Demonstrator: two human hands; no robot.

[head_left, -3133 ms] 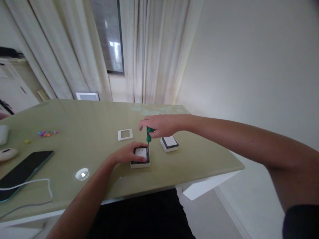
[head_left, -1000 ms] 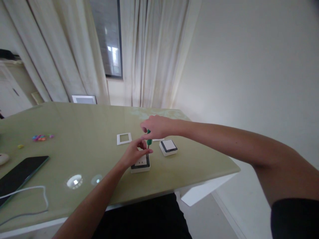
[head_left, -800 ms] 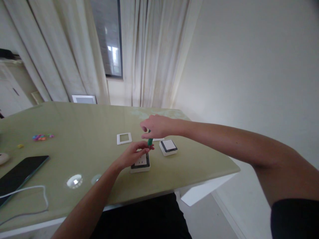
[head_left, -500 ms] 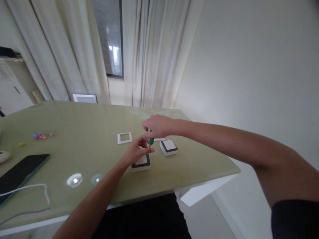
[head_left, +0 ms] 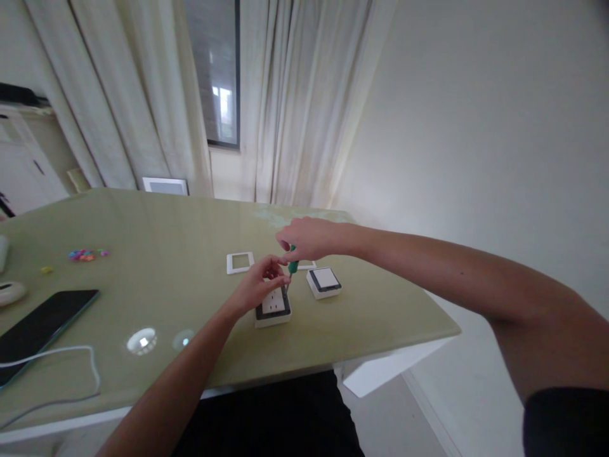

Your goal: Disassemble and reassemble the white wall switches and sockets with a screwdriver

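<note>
My right hand [head_left: 304, 238] comes in from the right, closed around a screwdriver [head_left: 293, 266] with a green handle. The screwdriver points down, slightly tilted, its shaft meeting the right side of a wall socket [head_left: 274, 301] with a white face, dark frame and white box. My left hand [head_left: 261, 282] lies over the socket's far left part, fingers curled and thumb reaching toward the shaft. What lies between those fingers is hidden. To the right sits a similar box with a blank white plate, perhaps a switch [head_left: 324, 281].
A white cover frame [head_left: 240, 262] lies behind my left hand; another [head_left: 308, 264] is partly hidden under my right wrist. At left are a dark tablet [head_left: 45, 324], a white cable [head_left: 92, 368] and small colourful pieces [head_left: 86, 255]. The table's front edge [head_left: 304, 373] is close to me.
The view has shifted slightly. My right hand and the screwdriver have moved a little to the right, the shaft now tilting more, and more of the socket's face shows.
</note>
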